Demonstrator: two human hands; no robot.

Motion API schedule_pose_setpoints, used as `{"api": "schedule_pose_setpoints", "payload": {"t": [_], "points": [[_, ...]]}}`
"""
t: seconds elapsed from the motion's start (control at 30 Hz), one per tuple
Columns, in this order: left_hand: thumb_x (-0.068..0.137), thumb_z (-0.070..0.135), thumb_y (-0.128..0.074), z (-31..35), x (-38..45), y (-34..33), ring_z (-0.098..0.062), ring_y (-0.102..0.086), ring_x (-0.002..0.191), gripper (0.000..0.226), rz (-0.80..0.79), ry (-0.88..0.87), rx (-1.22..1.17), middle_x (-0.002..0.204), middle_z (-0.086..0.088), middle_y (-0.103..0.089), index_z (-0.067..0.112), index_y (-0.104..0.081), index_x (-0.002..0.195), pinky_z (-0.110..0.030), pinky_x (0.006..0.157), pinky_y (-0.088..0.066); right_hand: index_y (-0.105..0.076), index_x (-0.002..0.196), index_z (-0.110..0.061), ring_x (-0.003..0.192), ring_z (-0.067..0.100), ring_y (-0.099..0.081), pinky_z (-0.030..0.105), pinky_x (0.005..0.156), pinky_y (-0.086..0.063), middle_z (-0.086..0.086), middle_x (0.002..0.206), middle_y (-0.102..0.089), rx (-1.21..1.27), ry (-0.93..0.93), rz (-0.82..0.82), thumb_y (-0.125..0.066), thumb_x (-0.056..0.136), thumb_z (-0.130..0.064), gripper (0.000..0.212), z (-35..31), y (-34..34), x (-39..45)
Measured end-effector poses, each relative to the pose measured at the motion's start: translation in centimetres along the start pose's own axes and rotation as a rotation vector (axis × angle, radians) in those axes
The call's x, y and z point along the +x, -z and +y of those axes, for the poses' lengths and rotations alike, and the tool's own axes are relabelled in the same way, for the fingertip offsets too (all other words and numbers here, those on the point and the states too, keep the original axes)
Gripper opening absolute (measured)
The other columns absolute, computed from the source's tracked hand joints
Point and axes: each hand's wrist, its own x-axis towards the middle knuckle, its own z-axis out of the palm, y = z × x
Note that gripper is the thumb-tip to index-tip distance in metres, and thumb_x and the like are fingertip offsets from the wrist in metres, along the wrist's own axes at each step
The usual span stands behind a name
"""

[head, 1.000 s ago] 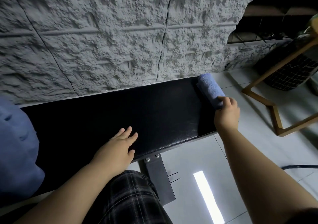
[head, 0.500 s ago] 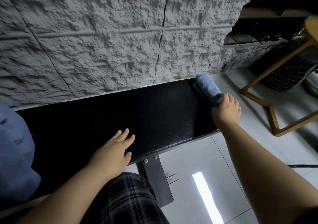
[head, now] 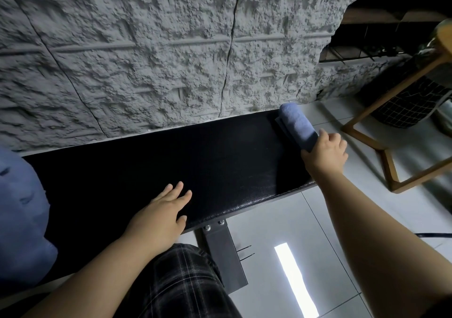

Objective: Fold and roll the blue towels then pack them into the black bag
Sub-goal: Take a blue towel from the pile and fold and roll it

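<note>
A rolled blue towel (head: 296,124) lies across the right end of the black padded bench (head: 220,161), partly over its edge. My right hand (head: 326,150) grips the near end of that roll, fingers curled around it. My left hand (head: 161,213) rests flat on the bench's front edge with fingers spread, holding nothing. A heap of blue towel cloth (head: 20,220) sits at the far left of the bench. A dark bag or basket with a white grid pattern (head: 411,102) stands on the floor at the right, under a wooden frame; I cannot tell if it is the black bag.
A rough grey stone wall (head: 171,48) runs right behind the bench. A wooden stool frame (head: 391,171) stands on the tiled floor to the right. The bench's metal leg (head: 223,254) drops beside my plaid-clad knee (head: 181,283). A dark cable (head: 435,235) lies on the tiles.
My right hand has closed more firmly around the near end of the rolled towel, which has shifted slightly. The left hand stays flat on the bench.
</note>
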Motion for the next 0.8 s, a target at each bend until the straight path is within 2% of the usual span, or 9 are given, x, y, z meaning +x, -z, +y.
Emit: {"api": "schedule_pose_setpoints", "payload": {"t": [0.1, 0.2, 0.27, 0.33, 0.4, 0.47, 0.57, 0.63, 0.8], "points": [[0.098, 0.028, -0.040, 0.0, -0.1, -0.1, -0.001, 0.009, 0.141, 0.056, 0.012, -0.002, -0.003, 0.155, 0.018, 0.005, 0.037, -0.015, 0.147, -0.023, 0.105, -0.031, -0.047, 0.121, -0.004, 0.115, 0.037, -0.037, 0.043, 0.092, -0.033, 0.020, 0.125, -0.040, -0.054, 0.035, -0.009, -0.070, 0.077, -0.022, 0.053, -0.4, -0.1, 0.1], [0.098, 0.028, -0.040, 0.0, 0.0, -0.1, -0.001, 0.008, 0.141, 0.056, 0.021, -0.003, -0.004, 0.155, 0.018, 0.005, 0.037, -0.015, 0.147, -0.025, 0.107, -0.029, -0.043, 0.117, 0.001, 0.109, 0.040, -0.045, 0.043, 0.085, -0.037, 0.022, 0.123, -0.044, -0.007, 0.141, -0.040, -0.063, 0.078, -0.005, 0.044, -0.5, -0.4, 0.4], [0.098, 0.029, -0.039, 0.1, 0.0, -0.1, -0.001, 0.009, 0.141, 0.056, 0.026, -0.002, 0.007, 0.155, 0.018, 0.006, 0.038, -0.014, 0.147, -0.024, 0.106, -0.029, -0.041, 0.122, -0.002, 0.107, 0.039, -0.049, 0.042, 0.082, -0.039, 0.019, 0.124, -0.047, -0.023, 0.211, -0.053, -0.058, 0.079, -0.002, 0.047, -0.7, -0.5, 0.5], [0.098, 0.030, -0.039, 0.1, -0.1, -0.1, 0.000, 0.009, 0.141, 0.056, 0.034, -0.002, 0.018, 0.154, 0.019, 0.006, 0.038, -0.013, 0.147, -0.023, 0.105, -0.030, -0.034, 0.137, -0.012, 0.114, 0.035, -0.048, 0.040, 0.088, -0.039, 0.014, 0.130, -0.044, -0.089, 0.249, -0.088, -0.059, 0.080, -0.008, 0.062, -1.0, -0.6, 0.5], [0.098, 0.031, -0.038, 0.2, -0.1, -0.1, 0.002, 0.009, 0.140, 0.055, 0.051, -0.006, 0.028, 0.154, 0.020, 0.006, 0.040, -0.014, 0.146, -0.021, 0.103, -0.032, -0.025, 0.144, -0.019, 0.119, 0.033, -0.042, 0.040, 0.096, -0.036, 0.012, 0.131, -0.040, -0.169, 0.261, -0.112, -0.063, 0.083, -0.024, 0.072, -1.5, -0.6, 0.6], [0.098, 0.033, -0.037, 0.2, 0.0, 0.0, 0.005, 0.007, 0.138, 0.052, 0.065, -0.007, 0.036, 0.154, 0.022, 0.003, 0.041, -0.016, 0.145, -0.019, 0.099, -0.035, -0.030, 0.141, -0.011, 0.125, 0.034, -0.036, 0.040, 0.104, -0.028, 0.015, 0.134, -0.039, -0.177, 0.280, -0.090, -0.058, 0.086, -0.035, 0.066, -2.1, -1.0, 1.1], [0.098, 0.034, -0.037, 0.2, 0.1, 0.3, 0.006, 0.003, 0.139, 0.049, 0.080, -0.007, 0.052, 0.153, 0.025, -0.001, 0.044, -0.021, 0.144, -0.018, 0.095, -0.038, -0.030, 0.135, 0.004, 0.139, 0.032, -0.022, 0.036, 0.113, -0.014, 0.021, 0.147, -0.028, -0.085, 0.311, -0.089, -0.046, 0.092, -0.018, 0.050, -3.7, -1.5, 1.8], [0.098, 0.034, -0.036, 0.2, 0.0, 0.4, 0.010, 0.005, 0.135, 0.049, 0.088, -0.010, 0.073, 0.152, 0.027, -0.001, 0.045, -0.020, 0.143, -0.016, 0.092, -0.038, -0.028, 0.135, 0.006, 0.136, 0.033, -0.027, 0.037, 0.111, -0.018, 0.022, 0.147, -0.027, -0.051, 0.313, -0.081, -0.038, 0.090, -0.005, 0.047, -4.4, -1.8, 2.2], [0.097, 0.037, -0.036, 0.2, -0.3, 0.0, 0.013, 0.012, 0.128, 0.050, 0.122, -0.027, 0.128, 0.151, 0.030, 0.001, 0.049, -0.018, 0.142, -0.010, 0.084, -0.037, -0.002, 0.151, -0.015, 0.142, 0.028, -0.017, 0.038, 0.112, -0.020, 0.012, 0.157, -0.010, -0.173, 0.319, -0.156, -0.036, 0.094, -0.021, 0.067, -4.2, -2.8, 3.2]]}}
